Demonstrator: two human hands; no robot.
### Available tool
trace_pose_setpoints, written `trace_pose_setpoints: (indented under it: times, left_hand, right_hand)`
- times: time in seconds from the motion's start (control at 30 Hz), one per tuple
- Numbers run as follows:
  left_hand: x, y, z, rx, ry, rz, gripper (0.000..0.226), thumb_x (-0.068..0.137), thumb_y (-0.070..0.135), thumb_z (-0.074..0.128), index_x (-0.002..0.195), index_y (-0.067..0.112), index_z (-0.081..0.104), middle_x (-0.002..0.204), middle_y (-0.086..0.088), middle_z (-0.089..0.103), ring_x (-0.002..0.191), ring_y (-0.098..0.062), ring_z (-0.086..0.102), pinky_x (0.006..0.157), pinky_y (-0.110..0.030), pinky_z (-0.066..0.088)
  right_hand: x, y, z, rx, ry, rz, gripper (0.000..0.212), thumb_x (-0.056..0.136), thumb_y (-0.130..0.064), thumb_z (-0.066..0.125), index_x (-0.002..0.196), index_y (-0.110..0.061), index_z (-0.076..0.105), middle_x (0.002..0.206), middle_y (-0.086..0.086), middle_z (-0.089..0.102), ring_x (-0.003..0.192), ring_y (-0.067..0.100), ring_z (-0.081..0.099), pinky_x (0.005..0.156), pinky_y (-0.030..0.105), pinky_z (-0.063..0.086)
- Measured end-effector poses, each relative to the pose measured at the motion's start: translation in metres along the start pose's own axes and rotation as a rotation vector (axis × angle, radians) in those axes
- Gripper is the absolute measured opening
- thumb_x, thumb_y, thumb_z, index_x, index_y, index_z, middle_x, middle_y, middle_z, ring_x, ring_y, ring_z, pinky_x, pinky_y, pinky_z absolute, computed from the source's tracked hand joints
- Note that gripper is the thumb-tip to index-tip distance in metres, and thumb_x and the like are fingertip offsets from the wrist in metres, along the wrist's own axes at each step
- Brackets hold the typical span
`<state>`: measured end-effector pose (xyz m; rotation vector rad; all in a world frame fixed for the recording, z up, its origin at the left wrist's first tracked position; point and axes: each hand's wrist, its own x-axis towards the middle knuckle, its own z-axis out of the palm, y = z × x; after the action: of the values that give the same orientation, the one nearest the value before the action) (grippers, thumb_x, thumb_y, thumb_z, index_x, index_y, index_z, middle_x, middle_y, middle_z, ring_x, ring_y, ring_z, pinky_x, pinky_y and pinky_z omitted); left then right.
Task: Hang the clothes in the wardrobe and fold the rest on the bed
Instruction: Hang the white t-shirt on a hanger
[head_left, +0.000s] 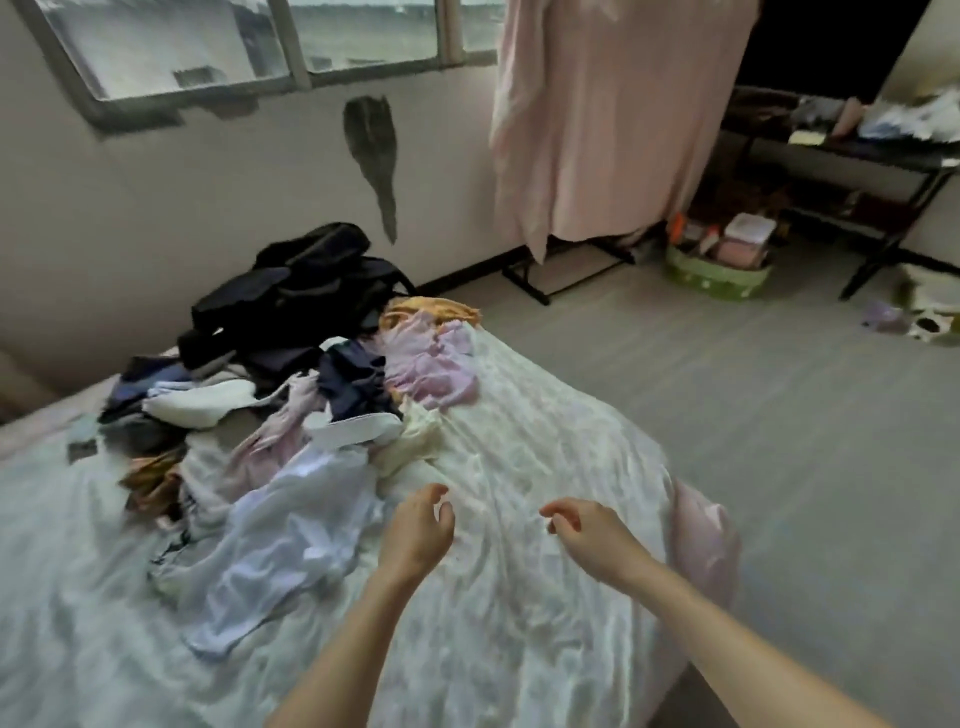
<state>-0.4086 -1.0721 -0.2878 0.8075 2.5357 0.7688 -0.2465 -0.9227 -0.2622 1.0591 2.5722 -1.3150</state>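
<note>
White wall (208, 208) with dark stain (371, 150) under grey-framed window (249, 47). Pale plank floor (727, 389). Black table (852, 150) at far right, green basket (717, 278) beside it. Dull daylight.

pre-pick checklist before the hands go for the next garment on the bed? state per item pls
1. Left hand free: ok, fingers loosely curled, nothing held.
2. Right hand free: ok, same posture, holding nothing.
3. Nearest garment reachable: ok, the pale blue-white garment lies on the bed sheet just left of the left hand.
4. Garment lying free of the pile: cannot tell, its far edge runs in among the other clothes.
5. Folding space: ok, bare sheet lies under both hands.
6. Hanging spot: cannot tell, only a pink fabric cover shows; no rail or hangers visible.
</note>
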Motion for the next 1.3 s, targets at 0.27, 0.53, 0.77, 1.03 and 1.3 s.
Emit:
trace_pose_setpoints:
  times: [0.27,0.53,0.77,1.03,1.3]
  left_hand:
    - [0.038,-0.119,-0.008,-0.064,0.003,-0.337,0.038,0.093,0.016,0.047,0.130,0.009,0.051,0.133,-0.014,0.052,0.123,-0.027,0.047,0.099,-0.030,0.034]
    - [0.084,-0.228,0.039,0.185,-0.152,-0.520,0.072,0.091,0.005,0.044,0.150,0.027,0.009,0.159,-0.002,-0.002,0.143,-0.030,0.010,0.107,-0.038,0.030]
    - [0.119,-0.281,0.062,0.533,-0.179,-0.496,0.036,0.091,0.016,0.049,0.127,0.020,0.049,0.155,-0.007,0.016,0.137,-0.028,0.023,0.095,-0.037,0.039]
    - [0.129,-0.186,0.030,-0.433,0.034,-0.381,0.020,0.086,0.006,0.050,0.076,0.019,0.061,0.072,0.004,0.064,0.073,-0.013,0.058,0.059,-0.016,0.040]
    - [0.113,-0.039,-0.010,-1.040,-0.247,-0.216,0.006,0.084,0.018,0.061,0.085,0.019,0.067,0.080,-0.004,0.065,0.075,-0.017,0.062,0.063,-0.028,0.048]
  right_hand:
    - [0.090,-0.044,0.075,-0.094,-0.223,-0.044,0.032,0.097,-0.018,0.039,0.121,-0.020,0.060,0.099,-0.005,0.064,0.076,0.013,0.063,0.065,0.022,0.049]
    - [0.189,-0.026,0.173,-0.127,-0.381,-0.018,0.033,0.097,-0.016,0.038,0.123,-0.016,0.058,0.103,0.003,0.067,0.084,0.016,0.064,0.073,0.026,0.049]
    - [0.221,0.010,0.212,-0.123,-0.462,0.042,0.034,0.097,-0.016,0.038,0.125,-0.015,0.057,0.103,0.002,0.067,0.090,0.016,0.063,0.080,0.028,0.048]
    - [0.202,0.003,0.198,0.062,-0.444,0.044,0.033,0.092,-0.021,0.050,0.124,-0.030,0.051,0.117,-0.004,0.058,0.092,0.006,0.058,0.081,0.023,0.050]
    - [0.141,-0.013,0.130,0.480,-0.248,-0.035,0.084,0.061,-0.046,0.073,0.130,-0.056,0.026,0.131,-0.027,0.040,0.113,-0.003,0.049,0.086,0.027,0.053]
